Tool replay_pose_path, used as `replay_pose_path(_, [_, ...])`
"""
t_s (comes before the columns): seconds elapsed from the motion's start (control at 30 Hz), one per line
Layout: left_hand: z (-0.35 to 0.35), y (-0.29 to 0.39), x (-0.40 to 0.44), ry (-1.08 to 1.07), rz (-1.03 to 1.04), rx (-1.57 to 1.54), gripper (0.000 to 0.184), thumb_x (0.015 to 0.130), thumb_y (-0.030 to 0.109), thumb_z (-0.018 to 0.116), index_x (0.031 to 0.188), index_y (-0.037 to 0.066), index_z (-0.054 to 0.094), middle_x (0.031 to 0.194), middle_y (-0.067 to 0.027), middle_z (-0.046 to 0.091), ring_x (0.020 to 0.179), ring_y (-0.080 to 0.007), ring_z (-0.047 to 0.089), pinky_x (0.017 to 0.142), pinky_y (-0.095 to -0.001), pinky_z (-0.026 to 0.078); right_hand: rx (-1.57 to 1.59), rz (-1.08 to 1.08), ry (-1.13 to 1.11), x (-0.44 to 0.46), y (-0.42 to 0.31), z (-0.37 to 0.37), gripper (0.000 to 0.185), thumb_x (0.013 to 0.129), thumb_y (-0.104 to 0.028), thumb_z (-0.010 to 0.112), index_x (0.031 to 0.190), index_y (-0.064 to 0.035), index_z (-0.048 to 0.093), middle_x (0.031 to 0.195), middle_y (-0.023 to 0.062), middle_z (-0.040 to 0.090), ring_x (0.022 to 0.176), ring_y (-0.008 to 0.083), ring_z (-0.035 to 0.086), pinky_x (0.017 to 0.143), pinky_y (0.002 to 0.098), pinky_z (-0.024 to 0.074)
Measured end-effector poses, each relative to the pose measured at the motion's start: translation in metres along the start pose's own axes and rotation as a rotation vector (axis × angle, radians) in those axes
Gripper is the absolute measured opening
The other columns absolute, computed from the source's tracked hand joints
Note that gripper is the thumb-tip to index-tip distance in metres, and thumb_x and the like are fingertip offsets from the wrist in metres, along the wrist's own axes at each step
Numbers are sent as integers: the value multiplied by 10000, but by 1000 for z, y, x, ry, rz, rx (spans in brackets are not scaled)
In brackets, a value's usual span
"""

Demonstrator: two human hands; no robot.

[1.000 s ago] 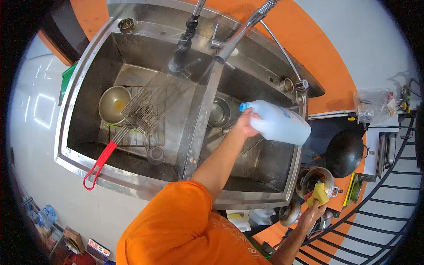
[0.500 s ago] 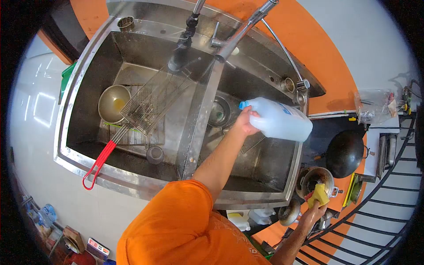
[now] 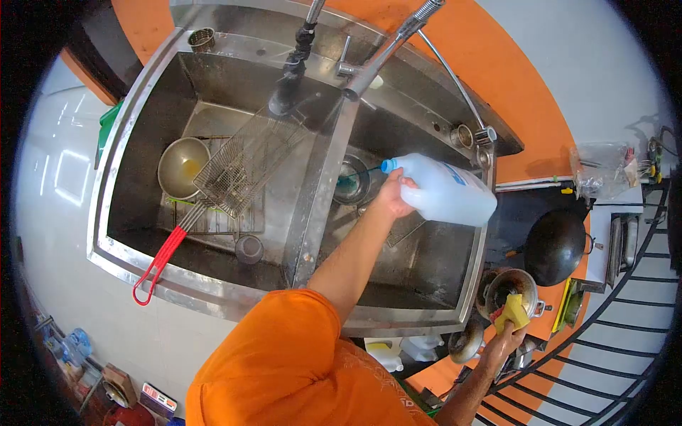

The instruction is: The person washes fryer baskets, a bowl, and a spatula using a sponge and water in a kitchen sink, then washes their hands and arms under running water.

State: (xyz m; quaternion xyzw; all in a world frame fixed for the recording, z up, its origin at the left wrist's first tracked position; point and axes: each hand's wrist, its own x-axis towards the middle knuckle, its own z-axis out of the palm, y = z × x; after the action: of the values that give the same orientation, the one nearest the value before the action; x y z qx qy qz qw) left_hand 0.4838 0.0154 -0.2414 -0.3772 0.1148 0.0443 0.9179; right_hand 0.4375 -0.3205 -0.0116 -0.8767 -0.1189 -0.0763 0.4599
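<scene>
My left hand is closed around the handle of a translucent plastic jug with a blue cap, tipped on its side over the right sink basin. A thin dark green stream runs from its capped end into a round metal pan, where green liquid shows. Out to the right, my right hand grips a yellow sponge; something red shows beside the sponge. Sponge and hand are at the near rim of a metal pot with side handles.
The left sink basin holds a bowl, a wire fry basket with red handle and a small cup. Faucets overhang the divider. A dark wok and black railing stand at right.
The jug has shifted slightly left, and a green stream now falls from it into the pan. My right hand and the sponge have barely moved.
</scene>
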Motion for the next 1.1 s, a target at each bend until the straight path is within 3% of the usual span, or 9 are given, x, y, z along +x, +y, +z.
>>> replay_pose_path(0.2, [9,-22,2,139,149,397,244,952,307,505,882,81,447,621,19,429,529,-100,449,531,-271,459,55,71,-2,-3,-3,4,298,901,-146,456,1141,27,493,1059,93,534,940,184,529,841,327,421])
replay_pose_path(0.3, [11,-44,-4,167,205,732,237,952,292,502,929,56,515,666,-27,497,565,-151,499,546,-303,466,40,89,6,-3,2,1,302,893,-133,460,1148,25,490,1044,87,543,925,182,534,833,324,424])
replay_pose_path(0.47, [-11,-109,4,111,-41,1302,368,928,356,545,971,-9,560,737,-106,576,645,-187,576,520,-354,483,98,74,26,-5,16,-5,309,888,-134,457,1150,27,481,1030,86,538,914,189,527,835,332,422])
replay_pose_path(0.73, [-89,-180,21,103,-388,1327,525,919,361,560,1187,-66,414,801,-103,576,661,-182,588,583,-319,540,-9,-10,106,-16,25,-22,306,894,-167,449,1132,22,481,981,89,544,856,197,528,793,352,430])
replay_pose_path(0.83, [-151,-178,35,141,-314,1448,472,913,377,565,1114,-44,491,839,-127,591,678,-193,607,576,-337,521,-62,8,130,-15,36,-31,308,900,-184,449,1131,18,480,968,93,547,855,195,527,778,352,430])
replay_pose_path(0.93, [-197,-157,37,116,-392,1746,516,906,408,553,1124,-57,509,935,-161,606,783,-233,615,695,-380,517,-95,73,142,-21,26,-29,310,906,-192,463,1134,17,476,970,99,546,867,195,527,774,350,432])
replay_pose_path(1.0, [-232,-155,39,77,-297,1952,607,886,458,551,1159,-83,518,1089,-210,592,979,-309,583,882,-423,449,-58,63,111,-24,34,-33,311,907,-194,477,1134,19,475,978,102,545,868,198,528,775,354,436])
replay_pose_path(1.03, [-224,-164,20,134,-93,2082,667,851,477,581,1166,-109,535,1169,-235,590,1113,-335,544,968,-443,375,-70,41,116,-24,42,-36,315,908,-198,480,1136,19,475,985,102,543,868,196,528,774,352,440])
replay_pose_path(1.1, [-204,-164,9,165,-304,2133,671,840,492,575,1194,-76,526,1207,-252,556,1142,-330,529,951,-423,398,-96,-4,128,-24,45,-31,323,909,-204,486,1141,20,474,997,101,539,867,193,528,771,349,447])
